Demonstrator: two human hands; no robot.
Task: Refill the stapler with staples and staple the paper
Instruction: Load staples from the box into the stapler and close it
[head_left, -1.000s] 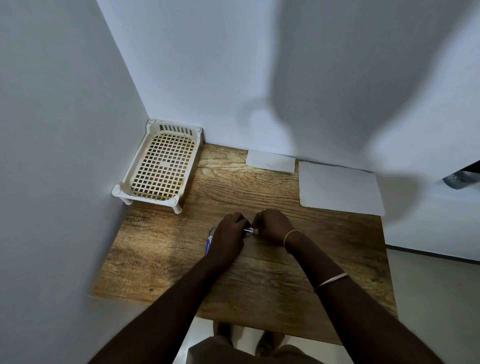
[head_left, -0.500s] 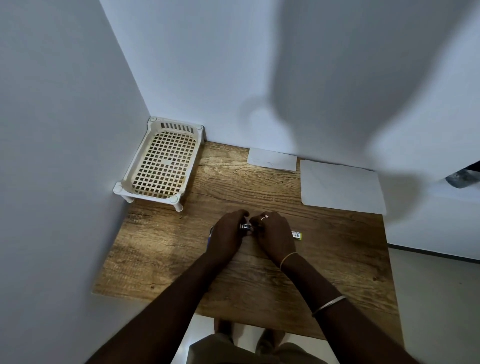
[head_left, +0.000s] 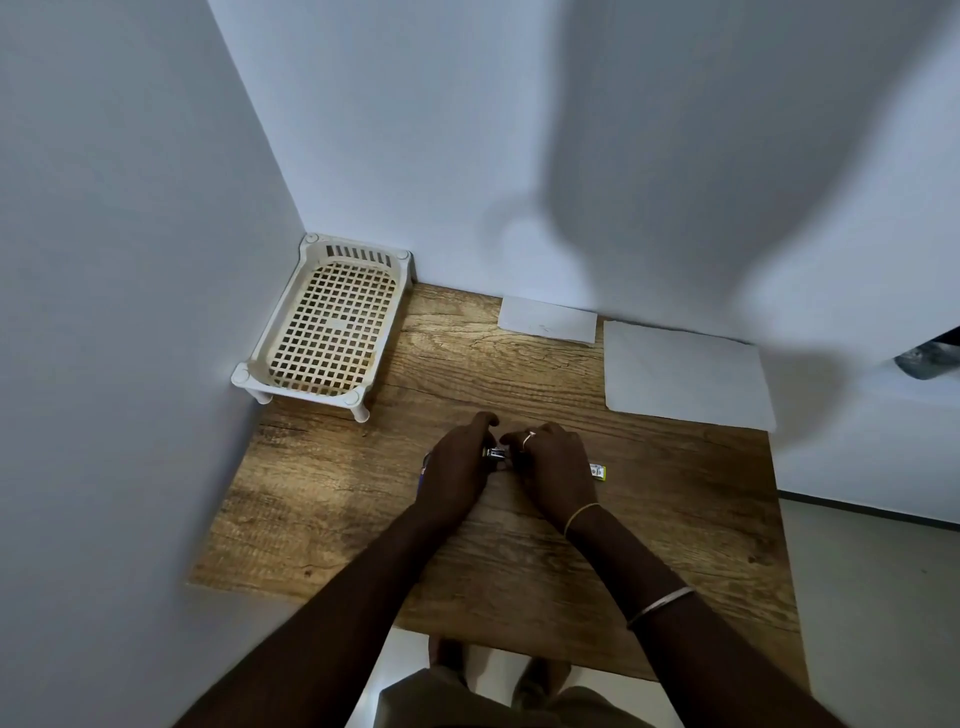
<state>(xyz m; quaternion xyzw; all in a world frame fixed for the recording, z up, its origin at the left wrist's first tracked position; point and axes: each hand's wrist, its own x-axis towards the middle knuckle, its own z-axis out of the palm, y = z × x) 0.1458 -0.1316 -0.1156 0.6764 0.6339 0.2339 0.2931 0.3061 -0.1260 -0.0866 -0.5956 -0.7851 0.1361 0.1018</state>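
My left hand (head_left: 457, 467) is closed over a blue stapler (head_left: 494, 453) in the middle of the wooden table (head_left: 675, 509); only its metal part and a blue edge at the left show. My right hand (head_left: 556, 467) touches the stapler's metal end with curled fingers. Whether those fingers hold staples is hidden. A small staple box (head_left: 598, 472) with a green and yellow label lies just right of my right hand. A large white paper sheet (head_left: 683, 375) rests at the back right, and a smaller paper (head_left: 546, 319) lies against the far wall.
A cream plastic mesh tray (head_left: 324, 322) on short legs stands in the back left corner. White walls close the table on the left and back. The table's near edge is by my legs, and floor shows to the right.
My right hand has shifted slightly towards me and to the left, uncovering the staple box on its right. My left hand has stayed on the stapler.
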